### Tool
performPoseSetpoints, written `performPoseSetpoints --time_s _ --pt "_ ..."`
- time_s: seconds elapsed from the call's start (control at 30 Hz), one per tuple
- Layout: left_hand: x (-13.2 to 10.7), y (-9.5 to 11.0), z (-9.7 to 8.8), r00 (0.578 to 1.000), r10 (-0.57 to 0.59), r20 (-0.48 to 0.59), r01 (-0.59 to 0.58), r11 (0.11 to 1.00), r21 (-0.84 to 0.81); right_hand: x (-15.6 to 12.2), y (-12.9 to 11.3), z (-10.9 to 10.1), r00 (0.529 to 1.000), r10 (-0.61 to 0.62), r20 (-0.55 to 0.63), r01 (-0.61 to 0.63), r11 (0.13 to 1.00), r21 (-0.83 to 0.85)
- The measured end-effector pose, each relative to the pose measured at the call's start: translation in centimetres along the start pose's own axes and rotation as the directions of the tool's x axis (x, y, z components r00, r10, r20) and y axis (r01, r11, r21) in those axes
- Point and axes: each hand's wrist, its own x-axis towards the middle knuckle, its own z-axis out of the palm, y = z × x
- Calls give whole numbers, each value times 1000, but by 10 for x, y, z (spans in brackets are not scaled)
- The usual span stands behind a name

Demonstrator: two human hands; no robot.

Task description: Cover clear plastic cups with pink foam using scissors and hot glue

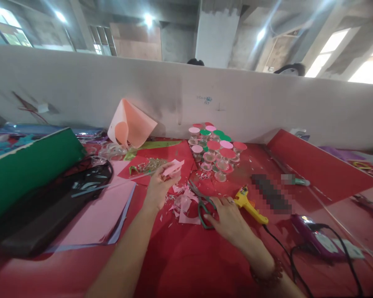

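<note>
Between the fingers and thumb of my left hand is a piece of pink paper, raised over the red tabletop. My right hand grips the dark green handles of the scissors, with the thumb at one loop. The blades lie partly apart and point away toward the upper left. Pink paper scraps are scattered between my hands, around a small clear plastic piece. Close to my right fingers, a yellow glue gun lies on its side with its cord trailing toward me.
Clear stands topped with red, pink and green discs crowd the back middle. Pink sheets and a black bag lie left, beside a green board. A purple power strip and red board are right.
</note>
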Motion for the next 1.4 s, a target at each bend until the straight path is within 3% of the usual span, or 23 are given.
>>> performPoseSetpoints --time_s 0.17,0.23,0.3,0.4,0.47,0.57,0.67,0.8,0.93,1.13,1.4 --pt "1 1 0 996 3 -87 -5 1000 -25 6 -4 -3 997 70 42 -74 991 110" --pt "1 3 0 995 -3 -99 -3 998 -66 8 -2 -2 993 111 35 -116 962 245" --pt "2 7 -1 996 -11 -84 0 990 -138 9 3 -3 990 130 48 -137 873 468" --pt "3 14 -4 998 -50 -34 41 970 -241 10 12 -13 985 170 41 -142 634 760" --pt "3 17 -7 996 -88 -14 80 954 -289 15 16 -24 973 229 -21 -101 512 853" --pt "3 19 -11 990 -142 10 136 926 -352 31 15 -41 956 263 -130 2 437 900" --pt "2 18 -13 978 -203 47 204 892 -402 50 9 -42 957 210 -200 89 443 892" --pt "2 12 -12 969 -241 58 244 886 -394 61 2 -15 958 108 -267 181 499 848" --pt "1 7 -6 971 -232 59 238 913 -331 56 0 11 970 72 -234 164 517 840" --pt "2 -2 0 969 -246 -7 235 934 -271 50 -9 11 980 20 -199 158 535 830" --pt "-2 -5 3 974 -224 36 227 948 -225 44 -24 4 991 3 -131 120 375 919"
